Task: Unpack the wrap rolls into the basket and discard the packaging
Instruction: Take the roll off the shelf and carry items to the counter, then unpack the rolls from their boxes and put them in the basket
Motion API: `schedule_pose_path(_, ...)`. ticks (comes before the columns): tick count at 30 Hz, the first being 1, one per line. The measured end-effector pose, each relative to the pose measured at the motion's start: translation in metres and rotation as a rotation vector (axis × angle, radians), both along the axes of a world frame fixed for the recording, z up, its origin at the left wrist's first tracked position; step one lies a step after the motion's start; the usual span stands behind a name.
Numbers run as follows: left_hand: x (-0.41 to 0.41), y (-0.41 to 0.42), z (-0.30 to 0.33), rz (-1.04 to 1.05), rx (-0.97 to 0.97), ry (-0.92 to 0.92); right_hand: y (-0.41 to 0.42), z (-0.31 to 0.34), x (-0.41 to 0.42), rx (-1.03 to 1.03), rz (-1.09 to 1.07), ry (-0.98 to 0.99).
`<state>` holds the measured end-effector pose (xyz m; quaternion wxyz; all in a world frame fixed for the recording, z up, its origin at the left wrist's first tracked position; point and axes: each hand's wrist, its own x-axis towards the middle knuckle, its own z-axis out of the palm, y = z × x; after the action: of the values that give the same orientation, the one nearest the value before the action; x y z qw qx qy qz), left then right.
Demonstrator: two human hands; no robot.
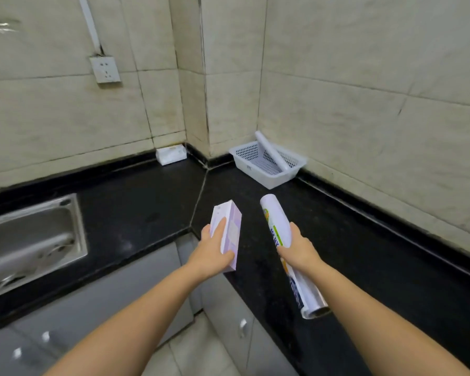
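My left hand (215, 249) grips a pale purple and white box (228, 232), held above the black counter's inner corner. My right hand (296, 249) is closed around the middle of a long white wrap roll (276, 221) in printed clear packaging, its far end pointing toward the basket. A white perforated basket (269, 179) stands in the counter's back corner by the wall. One bare white roll (272, 151) lies slanted inside it, its upper end leaning over the back rim.
A black stone counter (350, 240) runs along both tiled walls. A steel sink (30, 240) is set in at the left. A small white box (171, 154) sits against the back wall. A wall socket (105, 69) hangs above it. Grey cabinets stand below.
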<state>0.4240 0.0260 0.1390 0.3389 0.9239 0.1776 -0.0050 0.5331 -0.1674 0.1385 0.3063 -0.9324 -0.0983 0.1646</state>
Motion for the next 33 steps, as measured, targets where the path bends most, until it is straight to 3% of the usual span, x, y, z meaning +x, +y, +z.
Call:
schedule_pose_path(12,0.173,0.087,-0.048,-0.340,0.179,0.237,0.074,-0.060,0.111,-0.083,-0.286,0.211)
schedule_pose_path(16,0.222,0.101,-0.072,-0.530,0.254,0.174,0.090,-0.076,0.123,-0.126,-0.420,0.173)
schedule_pose_path(22,0.254,0.126,-0.100,-0.789,0.421,0.113,0.113,-0.091,0.126,-0.349,-0.566,0.124)
schedule_pose_path(25,0.257,0.135,-0.106,-0.848,0.382,0.056,0.115,-0.094,0.126,-0.386,-0.578,0.146)
schedule_pose_path(30,0.269,0.160,-0.098,-0.892,0.122,-0.044,0.113,-0.083,0.123,-0.349,-0.614,0.196)
schedule_pose_path(33,0.272,0.169,-0.085,-0.929,0.029,-0.207,0.117,-0.064,0.124,-0.272,-0.691,0.052)
